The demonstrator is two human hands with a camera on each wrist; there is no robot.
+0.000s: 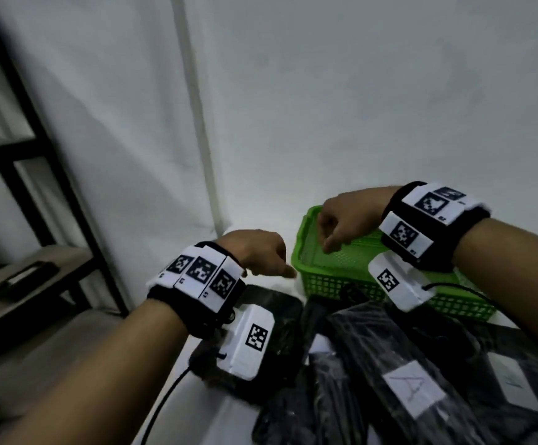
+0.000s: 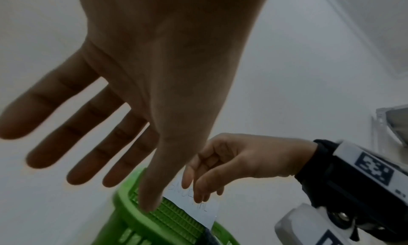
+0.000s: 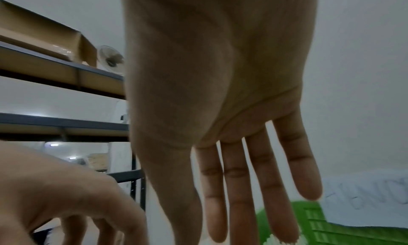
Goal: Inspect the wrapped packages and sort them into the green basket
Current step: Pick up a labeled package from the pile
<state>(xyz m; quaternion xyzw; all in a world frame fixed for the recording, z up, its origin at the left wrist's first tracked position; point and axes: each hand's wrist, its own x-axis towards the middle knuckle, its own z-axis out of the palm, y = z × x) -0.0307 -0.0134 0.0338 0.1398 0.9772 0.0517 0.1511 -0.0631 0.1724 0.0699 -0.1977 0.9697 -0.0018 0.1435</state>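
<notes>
Green basket (image 1: 335,281): plastic, slatted floor and lattice walls, on the white surface (image 1: 271,142) at right, far of the packages. A white paper sheet (image 2: 198,207) with handwriting lies in it; any other contents are hidden by the hands.

Packages (image 1: 402,358): black wrapped bundles heaped on the near part of the surface, just near of the basket. One (image 1: 414,388) carries a white label marked "A".

Left hand (image 1: 258,255): empty, fingers straight and spread, just left of the basket's near-left corner, over the surface.

Right hand (image 1: 344,220): empty, fingers loose and extended downward, above the basket's far part.

Shelf rack (image 1: 20,162): dark frame, far left. A cardboard box (image 3: 44,37) sits on an upper shelf.
</notes>
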